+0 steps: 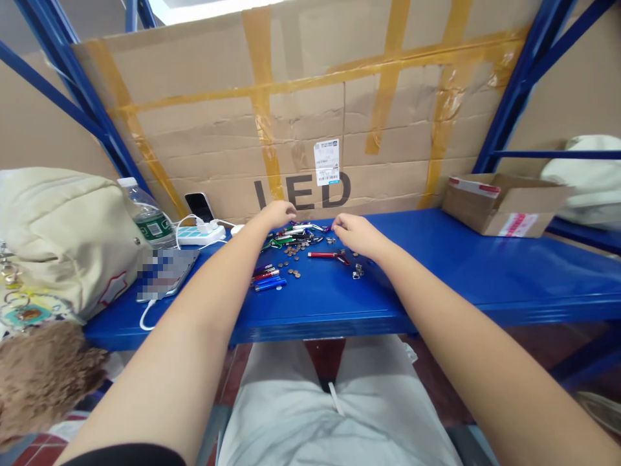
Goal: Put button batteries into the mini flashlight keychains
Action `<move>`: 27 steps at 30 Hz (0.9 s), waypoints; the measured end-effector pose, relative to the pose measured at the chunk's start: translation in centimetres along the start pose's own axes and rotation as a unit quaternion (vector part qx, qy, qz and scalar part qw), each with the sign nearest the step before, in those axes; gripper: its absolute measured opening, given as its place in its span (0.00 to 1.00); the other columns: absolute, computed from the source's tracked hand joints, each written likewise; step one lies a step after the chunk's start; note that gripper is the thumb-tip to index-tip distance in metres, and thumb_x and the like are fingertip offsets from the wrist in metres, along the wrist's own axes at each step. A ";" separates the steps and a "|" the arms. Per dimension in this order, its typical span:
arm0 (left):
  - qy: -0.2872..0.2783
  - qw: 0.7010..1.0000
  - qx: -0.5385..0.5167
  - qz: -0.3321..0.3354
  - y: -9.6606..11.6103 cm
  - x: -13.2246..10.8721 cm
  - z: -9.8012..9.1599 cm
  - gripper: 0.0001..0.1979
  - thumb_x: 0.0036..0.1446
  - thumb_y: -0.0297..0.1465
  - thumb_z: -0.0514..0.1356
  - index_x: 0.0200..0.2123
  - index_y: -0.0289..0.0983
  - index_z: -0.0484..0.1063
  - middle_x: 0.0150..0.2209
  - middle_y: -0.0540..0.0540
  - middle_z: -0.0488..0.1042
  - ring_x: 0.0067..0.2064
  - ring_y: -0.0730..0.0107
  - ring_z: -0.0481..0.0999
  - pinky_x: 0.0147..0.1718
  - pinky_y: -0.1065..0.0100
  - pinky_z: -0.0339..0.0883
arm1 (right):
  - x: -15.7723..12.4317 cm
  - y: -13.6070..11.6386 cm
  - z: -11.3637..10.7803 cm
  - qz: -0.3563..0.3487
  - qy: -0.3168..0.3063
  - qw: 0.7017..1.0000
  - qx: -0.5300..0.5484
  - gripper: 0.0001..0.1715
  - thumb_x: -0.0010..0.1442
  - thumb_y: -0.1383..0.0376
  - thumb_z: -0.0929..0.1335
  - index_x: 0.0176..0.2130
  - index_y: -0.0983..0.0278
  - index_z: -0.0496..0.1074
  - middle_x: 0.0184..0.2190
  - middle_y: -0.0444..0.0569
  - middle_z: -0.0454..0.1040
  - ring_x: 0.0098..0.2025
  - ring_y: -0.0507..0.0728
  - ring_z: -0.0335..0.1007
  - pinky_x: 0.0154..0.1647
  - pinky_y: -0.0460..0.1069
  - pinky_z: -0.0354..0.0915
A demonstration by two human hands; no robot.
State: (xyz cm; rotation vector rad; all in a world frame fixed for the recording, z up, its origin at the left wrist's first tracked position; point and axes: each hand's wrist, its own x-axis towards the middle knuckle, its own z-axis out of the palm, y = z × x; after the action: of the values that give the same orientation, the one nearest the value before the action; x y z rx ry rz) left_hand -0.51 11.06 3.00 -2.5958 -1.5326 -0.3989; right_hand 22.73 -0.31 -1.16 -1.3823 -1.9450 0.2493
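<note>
My left hand (pixel 277 214) reaches over a heap of small coloured keychain torches (pixel 291 236) at the back of the blue shelf (pixel 485 272); its fingers curl down onto the heap, and what they hold is hidden. My right hand (pixel 353 232) is closed in a pinch just right of the heap, on something too small to name. A red torch (pixel 326 255) lies in front of my right hand. Blue, red and purple torches (pixel 268 277) lie side by side under my left forearm. Small round button cells (pixel 290 256) are scattered between them.
A cream bag (pixel 63 233), a water bottle (pixel 148 217), a power strip with a charger (pixel 201 233) and two phones (pixel 167 273) crowd the left end. An open cardboard box (pixel 502 204) sits at the right. A taped cardboard sheet (pixel 301 110) backs the shelf.
</note>
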 end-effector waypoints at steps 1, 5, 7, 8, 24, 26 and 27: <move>0.002 1.000 0.003 -0.007 -1.0 -0.5 -0.6 0.17 0.57 0.32 0.56 0.48 0.35 0.76 0.50 0.40 0.77 0.50 0.59 0.75 0.48 0.65 0.66 | 0.0 0.0 0.0 -0.003 -0.007 1.000 -0.002 0.08 0.60 0.65 0.62 0.34 0.62 0.69 0.28 0.48 0.73 0.30 0.56 0.67 0.30 0.49 0.59; -0.031 0.997 0.037 -0.067 -5.3 -3.5 -2.0 0.15 0.55 0.31 0.58 0.43 0.35 0.79 0.46 0.40 0.79 0.47 0.58 0.77 0.46 0.64 0.66 | 0.2 0.1 0.2 -0.016 -0.020 0.999 -0.024 0.08 0.60 0.64 0.62 0.32 0.62 0.69 0.29 0.49 0.74 0.31 0.56 0.68 0.30 0.49 0.58; -0.048 0.994 0.041 -0.084 -6.9 -5.3 -1.8 0.13 0.53 0.31 0.59 0.39 0.36 0.80 0.42 0.40 0.81 0.45 0.57 0.78 0.45 0.64 0.66 | 0.2 0.0 0.4 -0.014 -0.034 0.999 -0.039 0.08 0.60 0.64 0.62 0.32 0.62 0.69 0.30 0.49 0.75 0.32 0.56 0.68 0.31 0.49 0.58; -0.053 0.994 0.038 -0.089 -7.4 -6.1 -1.5 0.12 0.53 0.32 0.59 0.38 0.37 0.80 0.42 0.42 0.81 0.45 0.58 0.78 0.45 0.65 0.66 | 0.2 -0.1 0.5 -0.012 -0.041 0.998 -0.044 0.08 0.60 0.64 0.62 0.31 0.62 0.69 0.31 0.49 0.75 0.33 0.56 0.69 0.31 0.48 0.58; 0.041 0.941 -0.310 -0.130 -4.9 -8.3 -0.5 0.11 0.62 0.33 0.57 0.46 0.36 0.69 0.45 0.39 0.79 0.45 0.63 0.78 0.40 0.66 0.69 | -1.9 -3.5 1.7 -0.144 -0.183 0.972 -0.004 0.12 0.57 0.58 0.69 0.39 0.63 0.75 0.30 0.46 0.75 0.31 0.53 0.68 0.32 0.47 0.60; 0.041 0.891 -0.441 -0.101 -3.7 -8.9 -0.8 0.13 0.64 0.30 0.55 0.51 0.37 0.64 0.51 0.39 0.76 0.47 0.66 0.78 0.41 0.66 0.70 | -2.1 -4.2 2.5 -0.195 -0.193 0.962 -0.018 0.13 0.57 0.57 0.70 0.38 0.63 0.76 0.32 0.48 0.75 0.32 0.54 0.68 0.33 0.48 0.60; 0.030 0.875 -0.475 -0.094 -3.1 -9.1 -0.8 0.14 0.64 0.29 0.55 0.53 0.37 0.62 0.52 0.38 0.75 0.48 0.67 0.78 0.43 0.66 0.70 | -2.2 -4.5 2.9 -0.217 -0.193 0.956 -0.031 0.13 0.57 0.57 0.70 0.38 0.63 0.77 0.32 0.48 0.75 0.32 0.54 0.68 0.33 0.48 0.59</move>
State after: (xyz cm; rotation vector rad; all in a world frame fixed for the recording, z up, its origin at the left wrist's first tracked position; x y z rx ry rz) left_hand -7.54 4.77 1.15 -2.9794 -1.8930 -1.5936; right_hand 17.89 -3.31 -1.79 -0.9529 -2.5435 0.2620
